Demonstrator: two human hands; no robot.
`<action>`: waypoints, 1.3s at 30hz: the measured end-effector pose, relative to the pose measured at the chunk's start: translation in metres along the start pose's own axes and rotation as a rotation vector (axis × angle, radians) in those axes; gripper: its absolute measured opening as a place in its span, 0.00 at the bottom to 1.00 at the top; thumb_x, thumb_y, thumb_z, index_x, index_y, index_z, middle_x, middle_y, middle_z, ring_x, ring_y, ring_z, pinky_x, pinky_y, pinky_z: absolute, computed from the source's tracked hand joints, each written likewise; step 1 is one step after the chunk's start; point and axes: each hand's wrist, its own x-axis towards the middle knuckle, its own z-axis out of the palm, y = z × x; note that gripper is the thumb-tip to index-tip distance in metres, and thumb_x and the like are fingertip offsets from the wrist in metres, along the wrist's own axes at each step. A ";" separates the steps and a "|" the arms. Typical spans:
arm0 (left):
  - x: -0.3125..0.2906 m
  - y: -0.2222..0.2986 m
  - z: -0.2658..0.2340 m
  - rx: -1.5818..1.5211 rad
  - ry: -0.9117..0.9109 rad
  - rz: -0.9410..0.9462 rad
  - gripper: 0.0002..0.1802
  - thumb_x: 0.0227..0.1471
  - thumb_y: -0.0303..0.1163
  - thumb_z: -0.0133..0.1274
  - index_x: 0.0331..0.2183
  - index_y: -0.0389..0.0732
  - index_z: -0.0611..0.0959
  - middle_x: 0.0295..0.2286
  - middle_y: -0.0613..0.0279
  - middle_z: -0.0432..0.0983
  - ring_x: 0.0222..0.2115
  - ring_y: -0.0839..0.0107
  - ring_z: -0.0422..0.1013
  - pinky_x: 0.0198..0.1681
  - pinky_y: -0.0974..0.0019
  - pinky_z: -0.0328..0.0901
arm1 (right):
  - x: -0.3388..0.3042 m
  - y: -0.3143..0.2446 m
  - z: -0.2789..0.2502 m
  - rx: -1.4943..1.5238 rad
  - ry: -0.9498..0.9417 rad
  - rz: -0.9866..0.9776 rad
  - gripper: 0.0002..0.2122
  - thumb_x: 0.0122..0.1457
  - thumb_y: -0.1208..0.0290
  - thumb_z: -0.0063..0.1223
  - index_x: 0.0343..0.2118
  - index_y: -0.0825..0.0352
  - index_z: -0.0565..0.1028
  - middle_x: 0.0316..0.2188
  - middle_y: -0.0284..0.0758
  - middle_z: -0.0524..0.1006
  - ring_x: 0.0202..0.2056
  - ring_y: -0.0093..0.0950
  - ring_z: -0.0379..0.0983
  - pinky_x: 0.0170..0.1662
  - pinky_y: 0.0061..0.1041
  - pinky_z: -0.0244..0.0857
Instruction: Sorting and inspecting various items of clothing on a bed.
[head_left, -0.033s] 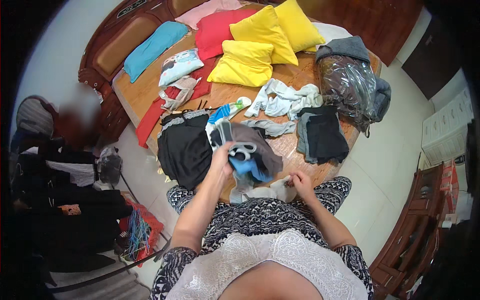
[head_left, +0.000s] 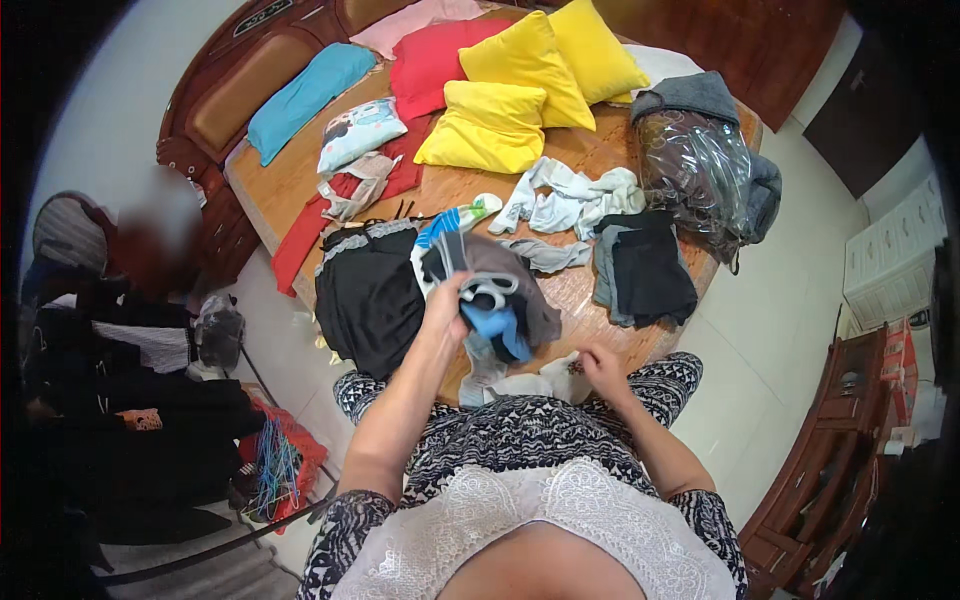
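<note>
My left hand (head_left: 447, 308) grips a bunched brown-grey garment (head_left: 526, 300) with pale grey edging. Blue cloth (head_left: 492, 322) hangs out below it. The bundle is held over the near part of the bed, just right of a black garment with grey trim (head_left: 365, 295). Fingers curled together, my right hand (head_left: 604, 371) is at the bed's near edge, beside the end of a white cloth with small dark red marks (head_left: 560, 378). Whatever is pinched there is too small to make out. Behind the bundle lies a blue, white and green cloth (head_left: 437, 232).
On the bed (head_left: 560, 330) lie white clothes (head_left: 570, 195), a folded black and grey stack (head_left: 652, 270) and a grey piece (head_left: 550, 254). Yellow pillows (head_left: 480, 125) and a clear bag of bedding (head_left: 692, 150) sit farther back. Blue hangers (head_left: 277, 465) are at lower left.
My left hand has shifted slightly left and up, and the bundle sways with it; the blue cloth now hangs narrower. My right hand has barely moved.
</note>
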 end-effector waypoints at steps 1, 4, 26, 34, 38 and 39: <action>0.004 0.007 0.015 -0.004 -0.031 0.031 0.07 0.46 0.26 0.48 0.30 0.33 0.76 0.27 0.54 0.75 0.28 0.62 0.74 0.35 0.57 0.71 | -0.001 -0.007 -0.004 -0.339 -0.063 -0.205 0.08 0.52 0.77 0.48 0.36 0.69 0.73 0.26 0.37 0.74 0.28 0.32 0.71 0.33 0.24 0.65; 0.007 0.030 0.062 0.030 -0.098 0.126 0.10 0.48 0.30 0.47 0.32 0.35 0.76 0.30 0.53 0.75 0.31 0.62 0.73 0.38 0.58 0.69 | -0.003 -0.033 0.000 -0.567 -0.253 -0.463 0.16 0.46 0.73 0.52 0.41 0.65 0.70 0.39 0.40 0.70 0.42 0.38 0.66 0.42 0.34 0.62; 0.057 0.147 0.103 0.110 -0.030 0.451 0.06 0.41 0.17 0.51 0.26 0.28 0.72 0.24 0.50 0.73 0.21 0.60 0.73 0.25 0.58 0.71 | 0.020 -0.016 0.051 -0.488 -1.033 -0.129 0.29 0.55 0.55 0.43 0.58 0.62 0.55 0.49 0.50 0.65 0.47 0.47 0.64 0.50 0.35 0.58; 0.037 0.192 0.092 0.140 -0.056 0.788 0.06 0.43 0.20 0.52 0.29 0.32 0.75 0.25 0.54 0.74 0.24 0.62 0.74 0.28 0.60 0.72 | 0.014 -0.005 0.049 -0.585 -0.930 -0.287 0.19 0.58 0.67 0.35 0.53 0.51 0.64 0.55 0.39 0.59 0.50 0.39 0.62 0.51 0.36 0.59; 0.010 0.211 0.047 0.030 -0.059 0.870 0.09 0.45 0.24 0.53 0.32 0.34 0.75 0.25 0.57 0.75 0.24 0.64 0.74 0.28 0.61 0.71 | 0.011 0.012 0.055 -0.657 -0.852 -0.473 0.20 0.56 0.70 0.36 0.52 0.50 0.65 0.56 0.37 0.58 0.51 0.37 0.61 0.50 0.34 0.59; 0.009 0.219 0.014 0.002 -0.054 0.922 0.10 0.45 0.26 0.53 0.33 0.34 0.75 0.25 0.57 0.75 0.24 0.64 0.74 0.27 0.61 0.71 | 0.013 0.012 0.058 -0.655 -0.868 -0.493 0.20 0.56 0.70 0.36 0.52 0.50 0.65 0.56 0.37 0.58 0.51 0.37 0.61 0.50 0.34 0.59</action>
